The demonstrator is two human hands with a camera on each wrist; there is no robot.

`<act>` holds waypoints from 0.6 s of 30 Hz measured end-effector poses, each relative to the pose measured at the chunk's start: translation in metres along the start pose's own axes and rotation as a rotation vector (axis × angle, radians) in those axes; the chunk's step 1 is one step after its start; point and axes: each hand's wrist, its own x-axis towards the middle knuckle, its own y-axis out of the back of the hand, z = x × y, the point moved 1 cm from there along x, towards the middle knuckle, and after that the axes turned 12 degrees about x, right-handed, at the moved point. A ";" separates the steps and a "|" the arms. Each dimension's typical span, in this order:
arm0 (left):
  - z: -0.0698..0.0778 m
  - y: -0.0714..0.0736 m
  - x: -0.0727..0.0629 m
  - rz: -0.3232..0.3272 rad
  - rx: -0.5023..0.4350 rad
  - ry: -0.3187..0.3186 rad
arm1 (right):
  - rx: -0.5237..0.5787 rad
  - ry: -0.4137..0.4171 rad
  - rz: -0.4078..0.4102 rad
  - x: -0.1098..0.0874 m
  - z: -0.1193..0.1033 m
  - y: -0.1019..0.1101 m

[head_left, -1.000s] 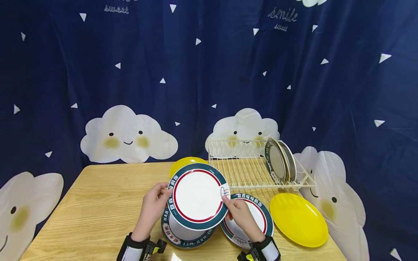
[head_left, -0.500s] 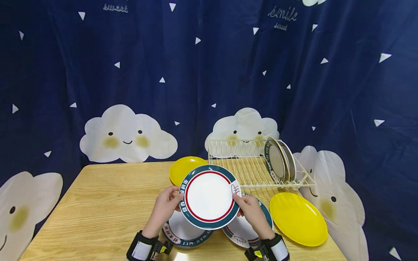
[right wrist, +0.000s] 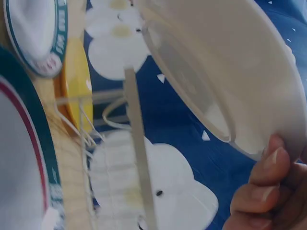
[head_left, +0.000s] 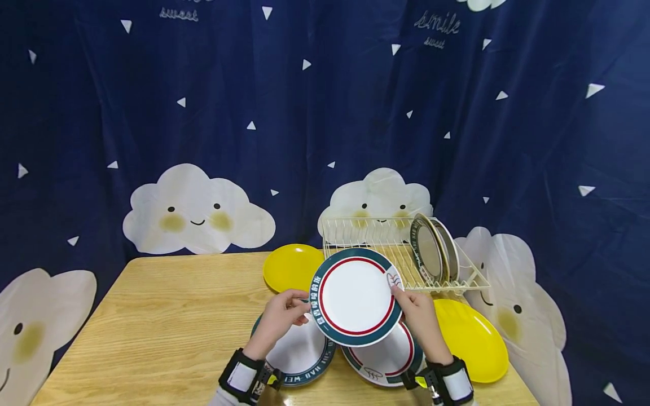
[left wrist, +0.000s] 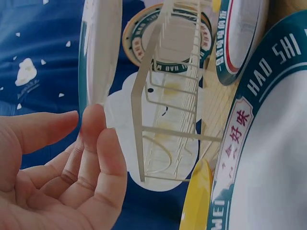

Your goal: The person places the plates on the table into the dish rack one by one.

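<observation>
A white plate [head_left: 355, 299] with a dark green rim and a thin red ring is held up, tilted, above the table. My right hand [head_left: 420, 324] pinches its right edge, thumb on the front and fingers behind; the right wrist view shows the fingers on the pale underside [right wrist: 240, 62]. My left hand [head_left: 284, 318] is at the plate's left edge. In the left wrist view its thumb stands apart from the plate, with loosely bent fingers [left wrist: 112, 158] just at the edge. Beneath lie a green-rimmed plate [head_left: 297, 349] on the left and a red-ringed one [head_left: 378, 361] on the right, both partly covered.
Behind the held plate stands a cream wire dish rack [head_left: 376, 239] with several plates [head_left: 429, 251] upright at its right end. Yellow plates lie on the wooden table [head_left: 167, 321]: one [head_left: 291, 265] left of the rack, another [head_left: 474, 341] at right. A dark blue curtain [head_left: 284, 141] hangs behind.
The held plate has moved to the right and slightly up, towards the rack. Both hands moved right with it, and the left hand has loosened from its edge.
</observation>
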 end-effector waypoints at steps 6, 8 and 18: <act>0.006 -0.011 0.014 0.017 0.030 -0.005 | -0.106 0.115 0.153 0.005 -0.009 0.025; 0.006 -0.016 0.021 0.037 0.072 -0.002 | -0.134 0.158 0.210 0.007 -0.010 0.033; 0.010 -0.044 0.056 0.038 0.166 0.047 | -0.256 0.395 0.448 0.018 -0.017 0.061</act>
